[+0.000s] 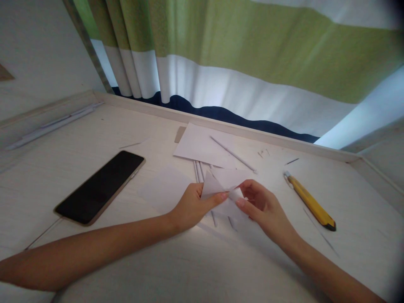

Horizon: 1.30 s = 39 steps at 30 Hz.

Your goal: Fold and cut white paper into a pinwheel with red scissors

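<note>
Between my two hands is a piece of white paper (232,177) with cut, bent flaps, shaped like a pinwheel. My left hand (197,204) grips its left side, the thumb pressing near the middle. On the right, my right hand (260,206) pinches a curled flap close to the centre with thumb and fingertips. Rolled white paper sticks (198,171) lie on the table beneath and behind the held paper. A flat white sheet (166,187) rests just left of it, partly behind my left hand.
A black phone (101,187) lies at left. To the right is a yellow utility knife (311,202). Behind my hands are a larger white sheet (205,145) and a thin paper stick (233,153). Folded papers (59,124) lie along the left edge; a curtain (240,54) hangs behind the table.
</note>
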Each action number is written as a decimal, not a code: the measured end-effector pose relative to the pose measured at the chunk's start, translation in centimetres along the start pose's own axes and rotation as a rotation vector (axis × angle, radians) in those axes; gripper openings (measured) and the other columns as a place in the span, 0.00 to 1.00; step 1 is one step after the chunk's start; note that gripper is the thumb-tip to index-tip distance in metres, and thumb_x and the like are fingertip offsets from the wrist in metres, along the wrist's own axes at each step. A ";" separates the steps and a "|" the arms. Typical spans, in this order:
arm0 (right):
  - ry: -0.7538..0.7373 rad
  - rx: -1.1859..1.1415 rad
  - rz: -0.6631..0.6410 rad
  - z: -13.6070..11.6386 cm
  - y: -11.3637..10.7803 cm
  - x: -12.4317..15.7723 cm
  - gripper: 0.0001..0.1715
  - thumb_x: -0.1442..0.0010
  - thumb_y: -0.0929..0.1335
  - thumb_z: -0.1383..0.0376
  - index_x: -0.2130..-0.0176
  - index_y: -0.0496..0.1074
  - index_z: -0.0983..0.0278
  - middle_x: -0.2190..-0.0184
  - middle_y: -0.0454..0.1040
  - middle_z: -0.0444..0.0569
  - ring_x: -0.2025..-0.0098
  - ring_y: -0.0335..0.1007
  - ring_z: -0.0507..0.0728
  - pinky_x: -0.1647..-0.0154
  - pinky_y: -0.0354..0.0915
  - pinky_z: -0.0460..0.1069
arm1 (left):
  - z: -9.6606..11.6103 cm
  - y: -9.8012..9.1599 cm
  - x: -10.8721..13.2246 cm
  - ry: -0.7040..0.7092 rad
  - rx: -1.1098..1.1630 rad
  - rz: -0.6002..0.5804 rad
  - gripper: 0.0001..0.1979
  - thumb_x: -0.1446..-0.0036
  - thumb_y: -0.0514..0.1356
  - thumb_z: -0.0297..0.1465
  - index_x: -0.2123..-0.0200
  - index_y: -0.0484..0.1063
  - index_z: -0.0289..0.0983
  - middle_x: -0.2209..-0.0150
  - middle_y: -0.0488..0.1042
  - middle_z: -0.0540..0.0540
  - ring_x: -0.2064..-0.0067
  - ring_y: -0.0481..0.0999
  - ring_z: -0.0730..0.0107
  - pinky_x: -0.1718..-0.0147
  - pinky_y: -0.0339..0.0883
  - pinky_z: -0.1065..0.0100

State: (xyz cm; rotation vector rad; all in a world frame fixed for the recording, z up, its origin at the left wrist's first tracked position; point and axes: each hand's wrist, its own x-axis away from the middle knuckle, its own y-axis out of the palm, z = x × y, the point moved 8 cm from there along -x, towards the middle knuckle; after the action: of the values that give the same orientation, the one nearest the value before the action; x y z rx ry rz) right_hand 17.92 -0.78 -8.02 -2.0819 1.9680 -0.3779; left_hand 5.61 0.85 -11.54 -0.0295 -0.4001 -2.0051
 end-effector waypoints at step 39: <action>0.100 -0.243 -0.046 0.4 1.1 0.3 0.12 0.53 0.68 0.58 0.75 0.65 0.64 0.81 0.66 0.41 0.80 0.60 0.47 0.81 0.58 0.43 | -0.4 0.7 0.3 -0.071 0.050 -0.064 0.13 0.54 0.61 0.32 0.65 0.73 0.30 0.73 0.74 0.46 0.73 0.71 0.73 0.74 0.65 0.74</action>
State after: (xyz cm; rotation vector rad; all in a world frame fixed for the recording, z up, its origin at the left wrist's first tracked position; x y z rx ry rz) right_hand 17.03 -1.12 -8.82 -2.3000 2.1194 -0.2678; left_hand 6.09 0.20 -11.67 -0.0572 -0.5020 -2.0606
